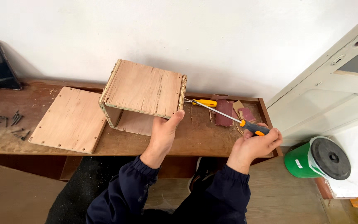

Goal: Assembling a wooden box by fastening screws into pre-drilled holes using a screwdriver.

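The left hand (162, 135) grips the lower front edge of an open plywood box (143, 93), which stands tilted on the brown wooden surface (195, 137). The right hand (255, 145) is clenched around the orange-and-black handle of a screwdriver (228, 117), whose tip meets the box's right side. Behind the shaft lie a yellow-handled tool (206, 102) and sandpaper pieces (224, 112). A loose plywood panel (71, 120) lies left of the box, dark screws (9, 122) beyond it. A green bucket (318, 159) stands on the floor at right.
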